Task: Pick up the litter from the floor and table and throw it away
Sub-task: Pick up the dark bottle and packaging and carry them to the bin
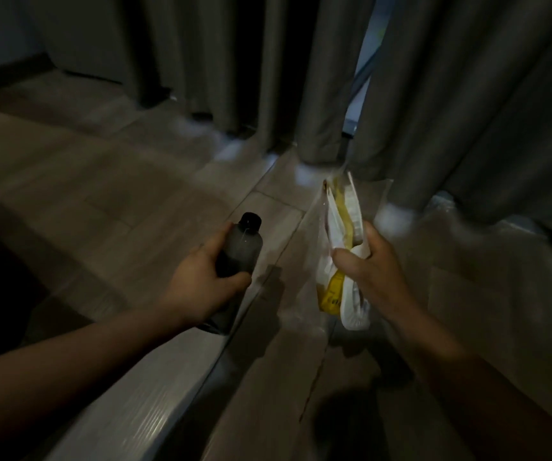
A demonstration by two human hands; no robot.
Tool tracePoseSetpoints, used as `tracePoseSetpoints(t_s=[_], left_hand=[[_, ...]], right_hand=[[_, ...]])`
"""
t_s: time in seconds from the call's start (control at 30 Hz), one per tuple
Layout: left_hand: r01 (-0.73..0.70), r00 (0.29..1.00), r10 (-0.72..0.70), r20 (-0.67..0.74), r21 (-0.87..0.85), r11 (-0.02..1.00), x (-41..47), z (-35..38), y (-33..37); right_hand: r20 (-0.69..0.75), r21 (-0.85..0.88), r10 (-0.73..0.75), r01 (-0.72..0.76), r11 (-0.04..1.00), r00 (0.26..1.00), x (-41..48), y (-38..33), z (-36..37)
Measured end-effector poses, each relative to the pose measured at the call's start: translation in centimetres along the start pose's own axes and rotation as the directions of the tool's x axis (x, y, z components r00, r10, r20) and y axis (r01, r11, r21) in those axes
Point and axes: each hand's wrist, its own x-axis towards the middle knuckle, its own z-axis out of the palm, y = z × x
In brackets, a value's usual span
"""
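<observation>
Left hand (201, 284): fingers wrapped round bottle (239, 251), black cap, held above floor (101, 181). No label readable on bottle. Right hand (371, 271): pinches wrappers (341, 247), white and yellow, inside clear plastic. Dark print on yellow part, too blurred to read. Grey curtain (451, 94) behind.

Dim room — grey curtains (318, 78); wood-look floor (118, 181).

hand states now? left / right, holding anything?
Left hand: fingers wrapped round a dark-capped plastic bottle.
Right hand: fingers gripping a bunch of white and yellow wrappers.
</observation>
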Motion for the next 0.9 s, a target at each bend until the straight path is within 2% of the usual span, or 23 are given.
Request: tracePoseSetpoints(t_s=[0.1, 0.2, 0.33, 0.43, 0.6, 0.9], left_hand=[[-0.046, 0.996, 0.041, -0.075, -0.057, 0.997, 0.8, -3.0, 2.8], [-0.124, 0.982, 0.107, -0.156, -0.103, 0.987, 1.6, -6.0, 5.9], [-0.129, 0.98, 0.098, -0.176, -0.173, 0.976, 2.9, -11.1, 11.3], [-0.175, 0.974, 0.148, -0.171, -0.155, 0.972, 2.9, -15.8, 16.7], [-0.127, 0.981, 0.101, -0.165, -0.153, 0.98, 0.1, -25.9, 27.1], [-0.267, 0.929, 0.219, -0.299, -0.131, 0.955, -5.1, -44.0, 52.1]], right_hand=[[-0.079, 0.034, -0.094, 0.097, 0.995, 0.992, 1.1, -3.8, -0.6], [-0.097, 0.043, -0.134, 0.139, 0.989, 0.986, 2.0, -8.4, -1.2], [-0.097, 0.012, -0.177, 0.179, 0.984, 0.979, 3.0, -15.8, -2.6], [-0.09, 0.007, -0.205, 0.206, 0.978, 0.975, 3.0, -22.5, -4.1], [-0.1, -0.022, -0.242, 0.241, 0.97, 0.965, 1.5, -36.2, -7.5], [-0.183, -0.011, -0.373, 0.378, 0.926, 0.91, -2.4, -65.6, -18.9]])
